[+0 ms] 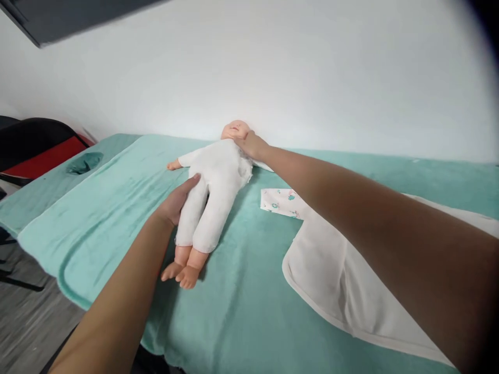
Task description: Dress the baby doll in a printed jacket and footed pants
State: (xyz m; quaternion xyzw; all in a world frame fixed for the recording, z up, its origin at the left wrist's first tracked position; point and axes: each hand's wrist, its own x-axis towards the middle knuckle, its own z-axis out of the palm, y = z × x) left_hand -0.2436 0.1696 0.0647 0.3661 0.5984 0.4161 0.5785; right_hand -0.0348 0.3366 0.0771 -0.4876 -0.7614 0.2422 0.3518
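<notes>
A baby doll (218,163) with a white cloth body lies on its back, head toward the wall and bare feet toward me. My left hand (179,202) grips it at the hip and upper leg, thumb on top and the other fingers out of sight underneath. At the neck and shoulder, my right hand (251,145) is closed around the doll, its fingers partly hidden behind the head. Under my right forearm is a white baby garment (319,265) spread flat, with a patterned cuff or sleeve (277,201) pointing at the doll.
A green cloth (241,322) covers the padded table, which has a face hole (84,162) at its left end. The white wall (312,78) stands behind it. A black and red chair (42,148) is at the left, and a dark panel (78,18) hangs above.
</notes>
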